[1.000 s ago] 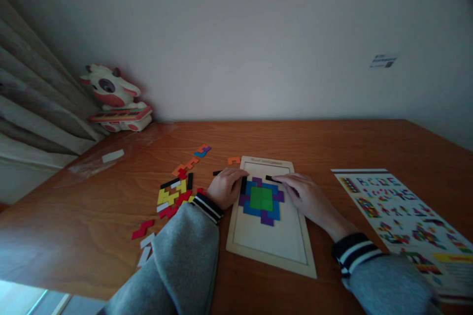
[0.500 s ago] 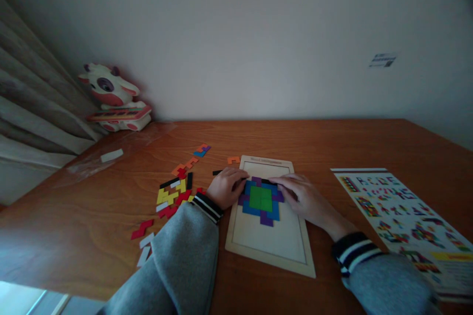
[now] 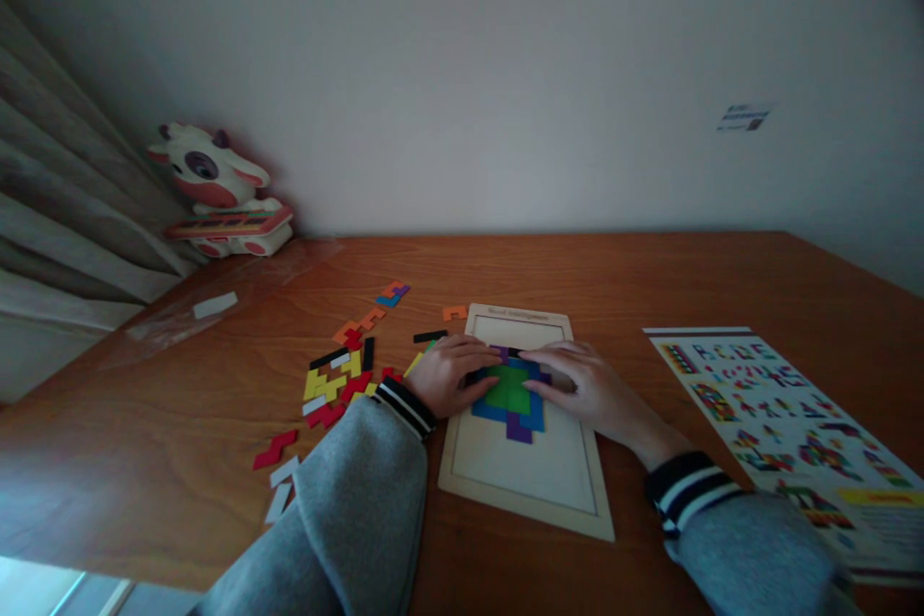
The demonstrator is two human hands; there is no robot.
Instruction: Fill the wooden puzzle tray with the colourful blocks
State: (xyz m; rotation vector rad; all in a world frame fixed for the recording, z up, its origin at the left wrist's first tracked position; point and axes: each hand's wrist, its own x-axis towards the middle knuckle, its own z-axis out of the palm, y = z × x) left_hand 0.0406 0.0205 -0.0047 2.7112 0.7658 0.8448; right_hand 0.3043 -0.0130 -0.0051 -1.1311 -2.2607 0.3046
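Wooden puzzle board (image 3: 524, 491): pale, framed, lying flat on the wood-grained counter (image 3: 650, 279); lettered along the top strip, too blurred to read with certainty.
Green pieces (image 3: 514, 392): flat, square-cornered, set together at the middle of the pattern on the board; bordered by stepped blue pieces (image 3: 491, 411), with a purple piece (image 3: 518, 429) jutting out at the near edge.
Black piece (image 3: 514, 353): partly hidden, lying at the pattern's far edge between the fingertips of both hands.
Left hand (image 3: 454, 377): thumb and fingers apart, spread over the pattern's left part.
Right hand (image 3: 581, 385): thumb and fingers apart, reaching over the pattern's right part.
Loose pieces (image 3: 332, 392): yellow, red, black, white and orange, angular, scattered left of the board.
Printed sheet (image 3: 780, 443): right of the board, covered in block-built letters and figures; C, D and E just legible, small text unreadable.
Wall sticker (image 3: 744, 117): white, printed, too small to read.
Toy cow (image 3: 223, 197): plastic-looking, fitted with a keyboard, beside a folded curtain (image 3: 58, 231).
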